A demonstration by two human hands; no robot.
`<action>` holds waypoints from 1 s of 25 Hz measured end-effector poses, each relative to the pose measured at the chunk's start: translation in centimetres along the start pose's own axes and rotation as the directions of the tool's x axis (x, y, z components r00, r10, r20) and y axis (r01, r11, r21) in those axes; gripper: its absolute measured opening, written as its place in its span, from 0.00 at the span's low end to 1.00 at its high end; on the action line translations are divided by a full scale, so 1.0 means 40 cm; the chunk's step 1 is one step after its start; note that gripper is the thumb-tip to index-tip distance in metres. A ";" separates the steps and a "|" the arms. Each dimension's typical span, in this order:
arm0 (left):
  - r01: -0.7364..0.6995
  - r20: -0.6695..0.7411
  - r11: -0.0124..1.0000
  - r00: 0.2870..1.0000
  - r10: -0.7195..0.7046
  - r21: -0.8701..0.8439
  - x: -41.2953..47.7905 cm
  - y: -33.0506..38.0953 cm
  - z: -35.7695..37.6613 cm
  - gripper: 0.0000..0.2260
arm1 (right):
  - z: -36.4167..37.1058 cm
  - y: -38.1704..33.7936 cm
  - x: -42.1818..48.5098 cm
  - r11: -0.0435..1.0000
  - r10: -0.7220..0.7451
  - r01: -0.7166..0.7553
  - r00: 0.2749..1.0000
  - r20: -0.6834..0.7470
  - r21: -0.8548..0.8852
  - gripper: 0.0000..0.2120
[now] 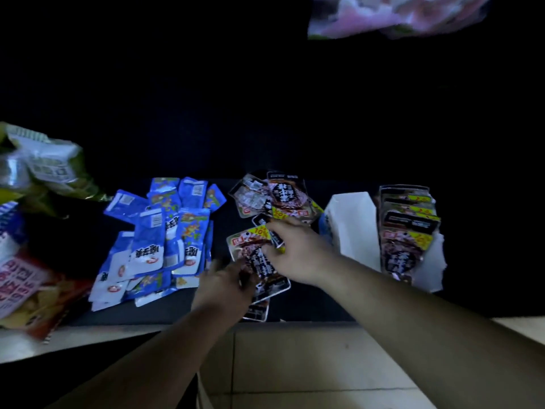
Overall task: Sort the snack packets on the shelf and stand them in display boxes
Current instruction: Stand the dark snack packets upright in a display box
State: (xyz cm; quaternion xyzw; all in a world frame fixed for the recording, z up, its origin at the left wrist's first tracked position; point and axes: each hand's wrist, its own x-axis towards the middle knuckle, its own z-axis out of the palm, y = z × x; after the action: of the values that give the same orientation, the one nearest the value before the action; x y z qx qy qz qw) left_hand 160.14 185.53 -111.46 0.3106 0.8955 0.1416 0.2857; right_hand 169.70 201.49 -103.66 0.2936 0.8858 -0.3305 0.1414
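On the dark shelf lies a heap of blue and white snack packets at the left. A loose pile of dark brown packets with yellow corners lies in the middle. My left hand grips the lower edge of a dark brown packet. My right hand pinches another dark packet just above it. At the right, a white display box holds several dark brown packets standing in a row.
Large snack bags, green and white and red, crowd the shelf's left end. A pink bag hangs blurred at the top. The shelf's front edge runs above a tiled floor. The back of the shelf is dark.
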 end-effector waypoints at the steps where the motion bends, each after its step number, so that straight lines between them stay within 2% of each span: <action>1: -0.048 0.067 0.996 0.997 0.043 0.081 -0.003 -0.006 0.014 0.28 | 0.020 -0.003 0.034 0.999 0.050 -0.050 0.999 -0.020 0.009 0.29; 3: -0.116 0.175 0.978 0.981 0.086 0.172 -0.008 -0.008 0.036 0.33 | 0.024 -0.008 0.115 0.994 0.111 -0.109 0.988 -0.109 0.029 0.31; 5: -0.148 0.188 0.969 0.976 0.111 0.200 -0.012 -0.013 0.040 0.36 | 0.018 -0.006 0.203 0.987 0.136 -0.149 0.977 -0.166 -0.067 0.31; 7: -0.157 0.178 0.968 0.976 0.123 0.193 -0.007 -0.028 0.038 0.36 | 0.020 -0.001 0.274 0.958 0.208 -0.232 0.967 -0.150 -0.170 0.32; 10: -0.123 0.149 0.978 0.984 0.098 0.169 0.006 -0.053 0.016 0.35 | 0.055 0.013 0.328 0.934 0.319 -0.325 0.946 -0.063 -0.148 0.36; 12: -0.120 0.120 0.979 0.988 0.101 0.163 0.008 -0.069 0.008 0.34 | 0.077 0.017 0.336 0.931 0.316 -0.319 0.948 -0.048 -0.176 0.36; 15: -0.114 0.133 0.983 0.987 0.095 0.146 0.008 -0.068 0.001 0.33 | 0.090 0.003 0.299 0.954 0.271 -0.271 0.962 -0.016 -0.126 0.34; 22: -0.075 0.154 0.996 0.986 0.067 0.047 0.011 -0.059 0.004 0.32 | 0.130 -0.018 0.121 0.974 0.227 -0.217 0.956 0.187 -0.071 0.30; 24: -0.069 0.098 0.996 0.992 0.075 -0.061 0.007 -0.058 0.004 0.28 | 0.137 -0.002 0.067 0.986 0.167 -0.164 0.968 0.190 -0.030 0.27; 25: -0.073 0.023 0.989 0.997 0.076 -0.130 0.006 -0.057 0.002 0.24 | 0.138 0.010 0.044 0.991 0.131 -0.131 0.977 0.170 -0.008 0.25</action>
State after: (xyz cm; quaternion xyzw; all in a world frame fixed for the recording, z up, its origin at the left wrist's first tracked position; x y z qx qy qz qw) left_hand 158.95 183.93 -112.61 0.3267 0.8681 0.2055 0.3123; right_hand 168.86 198.81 -108.72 0.3222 0.8486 -0.3457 0.2377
